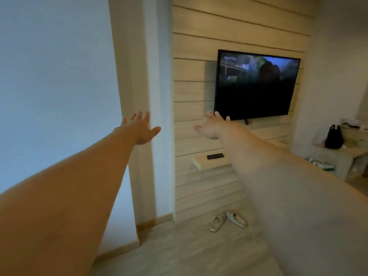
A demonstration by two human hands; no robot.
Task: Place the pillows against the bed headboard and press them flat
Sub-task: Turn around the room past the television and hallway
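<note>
Our left hand (140, 129) and right hand (212, 127) were spread, fingers released, grasping nothing, both arms stretched straight ahead toward the wall panel (191, 92) beside the TV (256, 86). No pillows or bed were in view. We judged pillows light and soft, best gripped at their sides.

both empty hands, left hand (139, 129) and right hand (212, 127), reach spread toward the television (256, 86).
</note>
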